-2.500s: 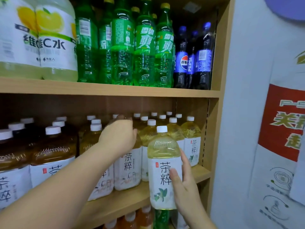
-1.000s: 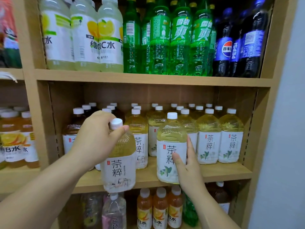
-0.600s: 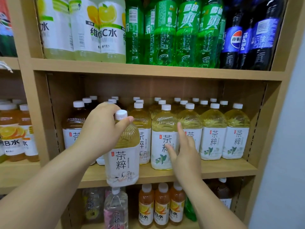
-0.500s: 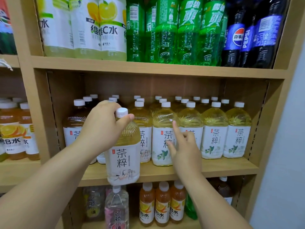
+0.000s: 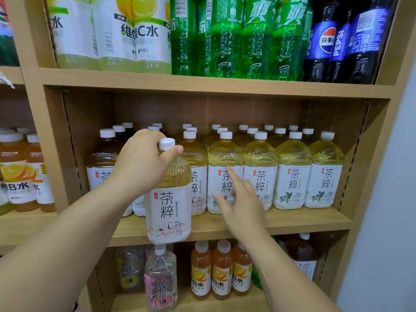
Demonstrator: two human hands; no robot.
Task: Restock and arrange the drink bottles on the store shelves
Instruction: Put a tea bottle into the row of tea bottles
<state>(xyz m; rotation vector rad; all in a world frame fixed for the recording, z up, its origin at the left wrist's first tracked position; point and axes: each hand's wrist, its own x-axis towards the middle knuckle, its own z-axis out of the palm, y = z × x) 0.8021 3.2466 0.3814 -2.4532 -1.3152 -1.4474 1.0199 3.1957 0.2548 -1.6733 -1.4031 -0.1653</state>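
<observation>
Wooden store shelves [image 5: 202, 85] fill the head view, the only view on offer: lemon, green and cola bottles on the top level, tea bottles on the middle shelf [image 5: 292, 220], and small orange drinks [image 5: 221, 270] below.

What has changed lies on the right. 2.5 s ago the right hand [image 5: 242, 204] gripped a green tea bottle [image 5: 225, 174] out in front of the shelf lip. That bottle now stands in the front row, touching its neighbours, label facing out. The right hand has let go; its fingers are spread loose and wide, the index tip just at the label, holding nothing. I judge it a last nudge or a check of alignment.

The left hand [image 5: 144, 163] has changed less. It still clamps the neck and shoulder of 1 held tea bottle [image 5: 168, 199], thumb under the white cap, the bottle hanging upright in front of the shelf edge, its base below the board.

So 1 placement looks finished and 1 remains. A slot for the held bottle probably lies left of the green tea bottle, though the hand and bottle hide that spot.
</observation>
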